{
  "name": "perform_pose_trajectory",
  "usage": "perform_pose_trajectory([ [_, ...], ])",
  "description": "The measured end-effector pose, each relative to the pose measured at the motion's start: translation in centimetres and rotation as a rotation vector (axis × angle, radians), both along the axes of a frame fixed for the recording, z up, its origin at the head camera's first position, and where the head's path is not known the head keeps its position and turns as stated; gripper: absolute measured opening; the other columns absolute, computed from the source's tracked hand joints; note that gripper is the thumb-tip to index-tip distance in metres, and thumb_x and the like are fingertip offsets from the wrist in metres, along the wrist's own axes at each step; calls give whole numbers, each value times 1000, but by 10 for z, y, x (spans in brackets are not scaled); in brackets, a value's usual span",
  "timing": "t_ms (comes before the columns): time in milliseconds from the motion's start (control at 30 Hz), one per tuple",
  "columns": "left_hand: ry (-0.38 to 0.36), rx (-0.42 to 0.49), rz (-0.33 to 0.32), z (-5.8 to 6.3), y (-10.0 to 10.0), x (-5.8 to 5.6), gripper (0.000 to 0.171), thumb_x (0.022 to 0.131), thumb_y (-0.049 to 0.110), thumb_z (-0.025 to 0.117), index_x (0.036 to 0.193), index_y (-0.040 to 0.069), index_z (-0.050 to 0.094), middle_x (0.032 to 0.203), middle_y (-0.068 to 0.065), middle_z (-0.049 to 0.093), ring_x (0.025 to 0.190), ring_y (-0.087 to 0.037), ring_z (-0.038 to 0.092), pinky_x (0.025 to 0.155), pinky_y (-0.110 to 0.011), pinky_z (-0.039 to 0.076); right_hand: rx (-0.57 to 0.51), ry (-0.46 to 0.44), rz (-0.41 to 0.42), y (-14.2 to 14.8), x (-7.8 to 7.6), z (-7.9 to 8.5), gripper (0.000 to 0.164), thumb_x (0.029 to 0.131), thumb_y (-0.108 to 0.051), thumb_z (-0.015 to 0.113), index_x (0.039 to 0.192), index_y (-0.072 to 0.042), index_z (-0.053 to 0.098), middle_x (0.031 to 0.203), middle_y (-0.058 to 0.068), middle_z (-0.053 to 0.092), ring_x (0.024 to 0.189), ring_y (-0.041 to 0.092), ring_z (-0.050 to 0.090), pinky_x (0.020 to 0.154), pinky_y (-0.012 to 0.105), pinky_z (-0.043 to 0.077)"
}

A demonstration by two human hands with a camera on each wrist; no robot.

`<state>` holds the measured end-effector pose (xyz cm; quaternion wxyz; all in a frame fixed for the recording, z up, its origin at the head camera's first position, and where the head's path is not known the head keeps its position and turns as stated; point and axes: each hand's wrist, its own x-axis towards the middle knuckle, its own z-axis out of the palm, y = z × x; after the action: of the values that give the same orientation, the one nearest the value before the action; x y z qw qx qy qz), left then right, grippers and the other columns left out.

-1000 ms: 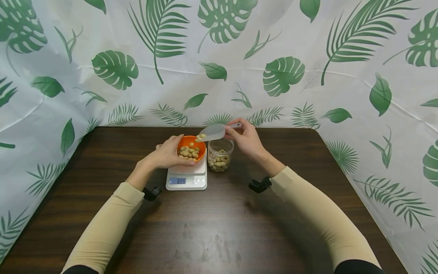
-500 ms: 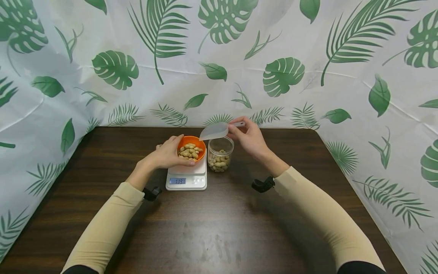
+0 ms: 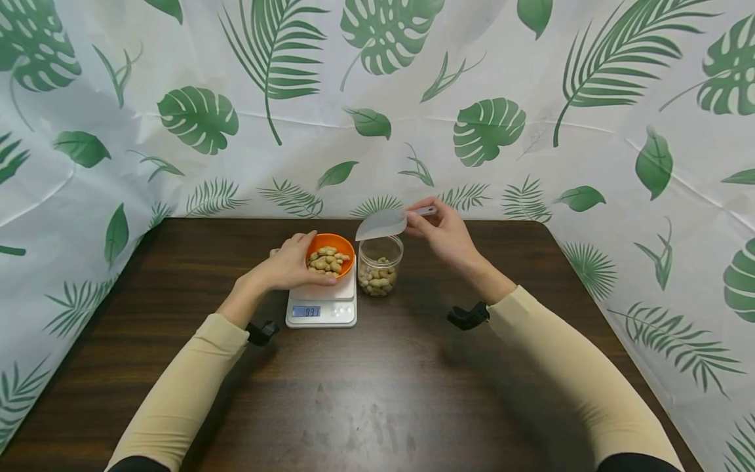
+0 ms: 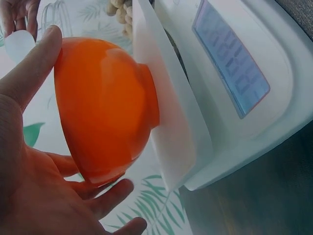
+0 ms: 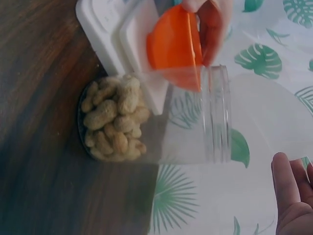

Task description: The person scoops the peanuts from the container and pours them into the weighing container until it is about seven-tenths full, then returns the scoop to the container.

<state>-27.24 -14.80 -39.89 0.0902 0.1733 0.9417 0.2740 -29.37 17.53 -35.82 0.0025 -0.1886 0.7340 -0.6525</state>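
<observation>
An orange bowl (image 3: 331,242) with peanuts (image 3: 326,261) in it stands on a white kitchen scale (image 3: 330,317). My left hand (image 3: 293,263) grips the bowl by its side; in the left wrist view the thumb (image 4: 41,58) lies at the rim and fingers reach around the far side. To the right, my right hand (image 3: 439,229) pinches the handle of a translucent scoop (image 3: 380,225). No peanuts show in the scoop, which is held over a clear jar (image 3: 381,249). Peanuts (image 5: 115,120) fill the jar's lower part.
The jar stands right beside the scale on a dark wooden table (image 3: 377,393). Behind the table hangs a white curtain (image 3: 413,151) with green leaf prints. The scale's display (image 3: 306,312) is lit.
Peanuts tipped from the scoop into the bowl, and the scoop then moved right with my right hand, away from the bowl. The digits on the scale changed. My left hand stayed put.
</observation>
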Motion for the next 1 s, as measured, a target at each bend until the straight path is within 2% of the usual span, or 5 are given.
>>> perform_pose_trajectory([
  [267,65,12,-17,3,8,3,114,82,57,81,161,-1,22,162,-24,24,146,-41,26,110,-67,18,45,-7,14,10,2,7,27,105,-12,61,123,7,54,129,24,56,104,20,66,98,48,51],
  [467,136,33,-36,3,24,1,105,84,56,79,161,3,29,161,-19,30,147,-37,27,114,-65,12,109,-4,39,15,0,12,28,106,-12,58,126,8,51,129,24,55,106,23,64,96,43,53],
  [767,218,66,-59,2,44,-2,95,88,53,77,158,4,35,156,-16,41,143,-33,35,114,-64,13,254,56,44,17,-1,16,28,107,-14,57,125,7,51,128,23,56,111,32,65,94,37,54],
  [1000,234,80,-90,4,55,-4,89,89,53,77,155,5,41,151,-13,49,139,-31,42,113,-62,16,398,119,53,13,-2,17,23,105,-14,61,120,3,55,119,20,62,104,35,68,86,32,57],
])
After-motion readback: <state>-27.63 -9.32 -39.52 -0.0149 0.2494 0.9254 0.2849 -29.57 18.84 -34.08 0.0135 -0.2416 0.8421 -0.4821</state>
